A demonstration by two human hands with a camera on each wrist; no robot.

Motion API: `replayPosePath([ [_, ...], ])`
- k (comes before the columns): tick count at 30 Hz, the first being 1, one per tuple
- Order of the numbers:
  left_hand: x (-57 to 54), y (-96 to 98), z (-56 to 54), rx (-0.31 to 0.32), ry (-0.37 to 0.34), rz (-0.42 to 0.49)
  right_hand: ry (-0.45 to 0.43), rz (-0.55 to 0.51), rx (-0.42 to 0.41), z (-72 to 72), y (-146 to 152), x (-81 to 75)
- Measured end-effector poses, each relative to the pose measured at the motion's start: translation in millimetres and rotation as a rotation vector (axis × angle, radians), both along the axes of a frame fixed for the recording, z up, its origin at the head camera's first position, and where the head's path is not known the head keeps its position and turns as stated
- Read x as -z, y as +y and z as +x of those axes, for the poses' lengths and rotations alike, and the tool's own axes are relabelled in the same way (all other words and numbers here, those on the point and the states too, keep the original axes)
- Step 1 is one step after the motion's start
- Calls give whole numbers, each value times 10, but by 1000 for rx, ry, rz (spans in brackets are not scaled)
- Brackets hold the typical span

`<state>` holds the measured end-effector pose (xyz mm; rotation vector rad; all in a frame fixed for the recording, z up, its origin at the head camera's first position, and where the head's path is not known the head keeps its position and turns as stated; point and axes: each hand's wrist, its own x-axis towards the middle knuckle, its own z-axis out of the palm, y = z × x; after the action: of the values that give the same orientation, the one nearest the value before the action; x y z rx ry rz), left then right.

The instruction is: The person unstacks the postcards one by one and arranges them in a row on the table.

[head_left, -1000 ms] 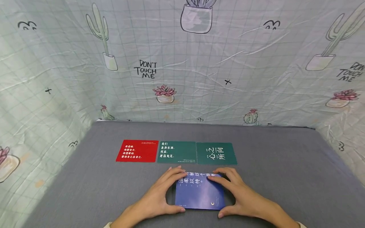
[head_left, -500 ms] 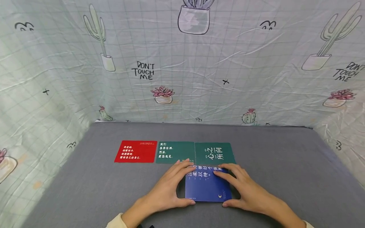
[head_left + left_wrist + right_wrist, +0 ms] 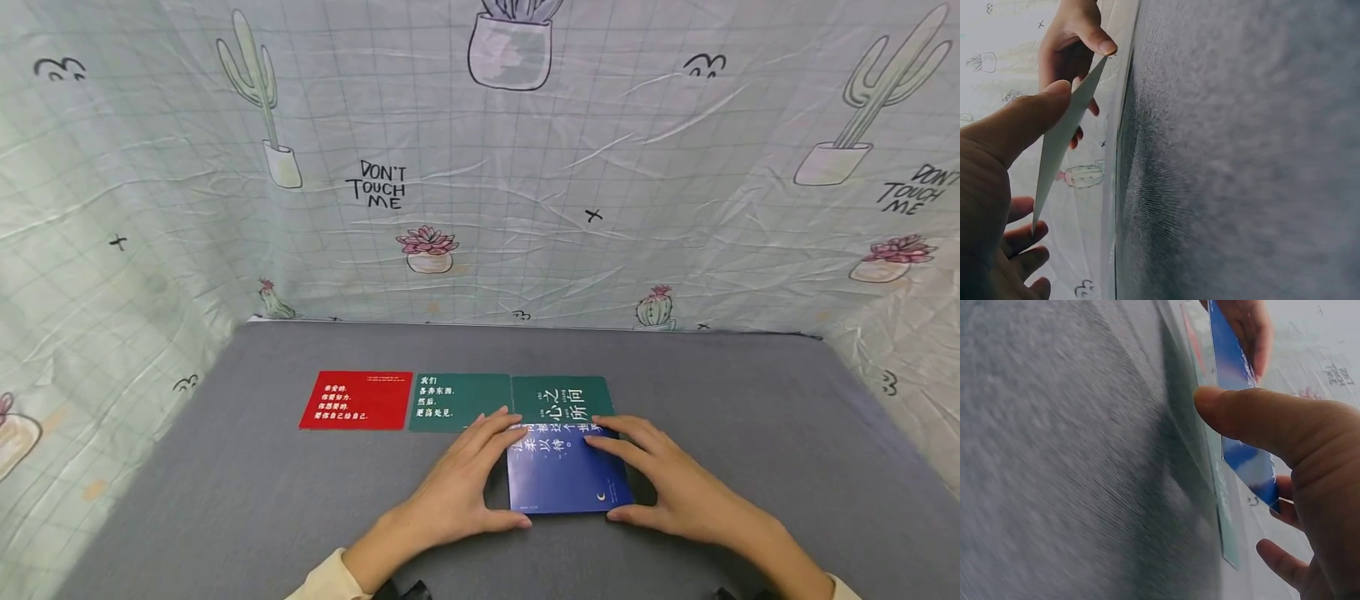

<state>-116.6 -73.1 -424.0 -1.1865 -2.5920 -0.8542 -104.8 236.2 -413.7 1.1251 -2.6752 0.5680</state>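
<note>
A blue card (image 3: pixel 566 483) with white characters and a small moon is held by its two side edges. My left hand (image 3: pixel 461 483) pinches its left edge between thumb and fingers, and my right hand (image 3: pixel 678 483) pinches the right edge. Raised off the table, the card shows its pale underside (image 3: pixel 1063 137) in the left wrist view. From the head it overlaps the lower part of a green card (image 3: pixel 531 392). Left of that lie another green card (image 3: pixel 480 396), its lower right corner behind my left fingers, and a red card (image 3: pixel 356 401).
The grey tabletop (image 3: pixel 210 500) spreads around the row of flat cards. A pale cloth (image 3: pixel 510 183) printed with cacti hangs behind and at both sides. Dark straps (image 3: pixel 405 590) show at the wrists by the bottom edge.
Both hands have carried the blue card to the right and away from me, up towards the right-hand green card, whose lower part it now hides. The cards in the row stay put.
</note>
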Motion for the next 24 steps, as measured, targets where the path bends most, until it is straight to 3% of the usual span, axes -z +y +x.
replayPosePath([
  [6, -63, 149, -55, -37, -24, -32, 4, -50, -34, -75, 147, -82],
  [12, -97, 334, -119, -70, 36, -27, -30, -87, -57, -173, 318, -147],
  [24, -115, 647, -267, -118, 24, -36, -105, -81, 12, -291, 600, -225],
])
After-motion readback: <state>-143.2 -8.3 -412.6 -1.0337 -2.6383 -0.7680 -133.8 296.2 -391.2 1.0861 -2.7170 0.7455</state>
